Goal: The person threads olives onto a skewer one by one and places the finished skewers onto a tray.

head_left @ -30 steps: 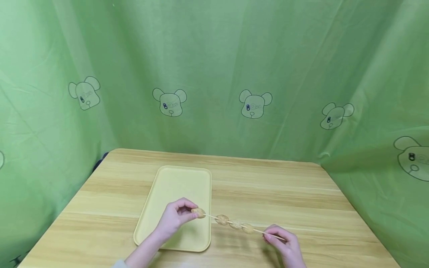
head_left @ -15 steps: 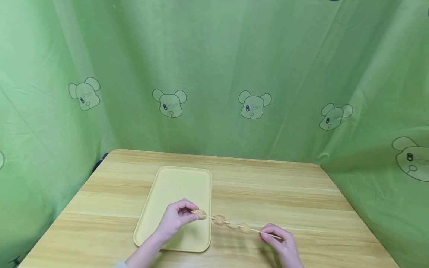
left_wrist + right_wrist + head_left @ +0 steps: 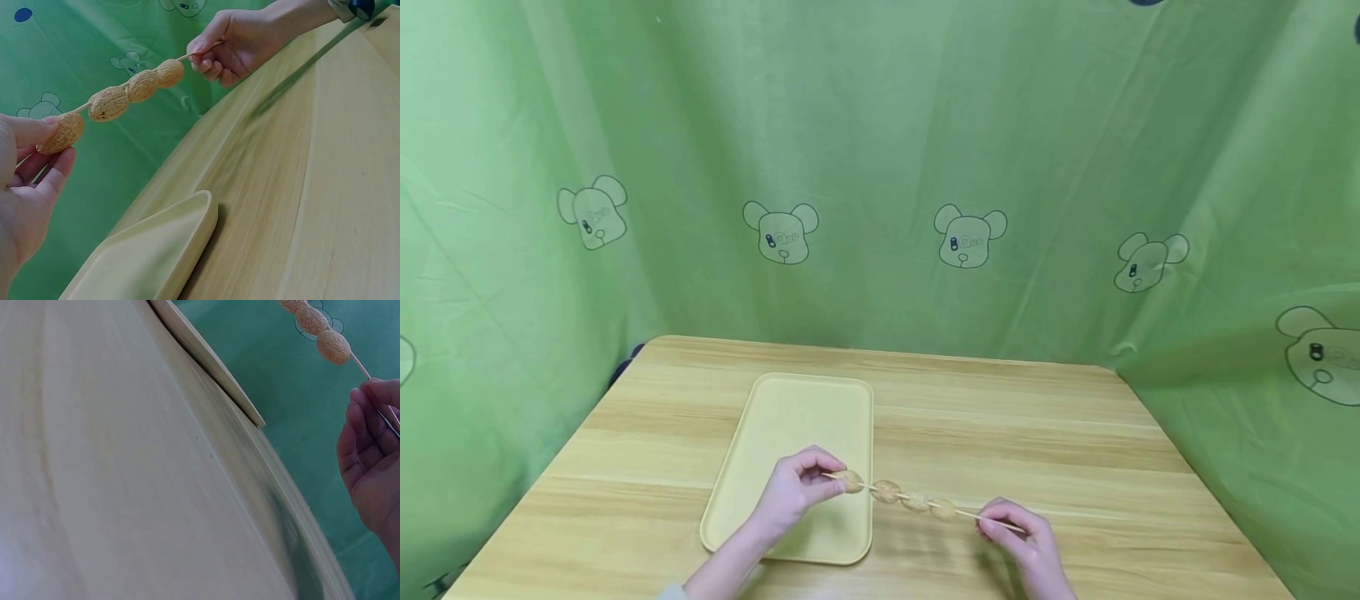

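A thin wooden skewer [image 3: 966,514] is held aloft, tilted slightly down to the right. My left hand [image 3: 793,487] pinches a tan, wrinkled food ball [image 3: 64,132] at the skewer's left end, between thumb and fingers. The skewer's tip shows just past that ball, near the fingers. Further along are three similar balls [image 3: 142,85], pressed close together, with a short gap of bare stick before the end ball. My right hand [image 3: 1026,542] pinches the bare right part of the skewer between thumb and fingertips, as the right wrist view also shows.
A pale yellow rectangular tray [image 3: 808,408] lies on the wood-grain table [image 3: 1037,433], partly beneath my left hand. Green curtains [image 3: 880,125] printed with bear heads enclose the table at the back and sides.
My right hand has shifted left with the skewer and the three balls, narrowing the gap to the end ball. The skewer's tip now sticks out beyond that ball; my left hand stays nearly still.
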Demonstrator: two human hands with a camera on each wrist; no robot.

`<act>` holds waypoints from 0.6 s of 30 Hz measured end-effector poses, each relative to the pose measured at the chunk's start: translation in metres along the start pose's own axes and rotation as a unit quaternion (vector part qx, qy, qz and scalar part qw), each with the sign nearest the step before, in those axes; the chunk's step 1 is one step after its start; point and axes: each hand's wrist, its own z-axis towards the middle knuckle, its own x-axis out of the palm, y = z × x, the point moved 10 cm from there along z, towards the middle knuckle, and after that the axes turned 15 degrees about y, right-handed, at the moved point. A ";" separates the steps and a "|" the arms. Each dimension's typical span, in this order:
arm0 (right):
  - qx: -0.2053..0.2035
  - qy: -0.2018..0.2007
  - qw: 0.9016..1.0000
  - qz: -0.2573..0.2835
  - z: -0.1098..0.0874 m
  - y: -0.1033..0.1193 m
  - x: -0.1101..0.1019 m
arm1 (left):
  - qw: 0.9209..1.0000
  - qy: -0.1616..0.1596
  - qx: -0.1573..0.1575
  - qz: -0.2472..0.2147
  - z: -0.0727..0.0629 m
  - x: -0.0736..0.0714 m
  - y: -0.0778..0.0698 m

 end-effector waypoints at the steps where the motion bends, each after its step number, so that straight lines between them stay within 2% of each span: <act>1: 0.001 0.001 1.000 0.002 0.000 0.000 0.000 | 1.000 0.000 -0.001 -0.001 0.000 0.000 0.000; 10: -0.001 0.010 1.000 0.000 0.000 -0.002 0.002 | 1.000 0.007 -0.011 -0.004 0.001 0.003 0.004; 18: -0.005 0.039 0.999 0.000 0.001 -0.003 0.006 | 1.000 0.007 -0.019 -0.006 0.002 0.004 0.007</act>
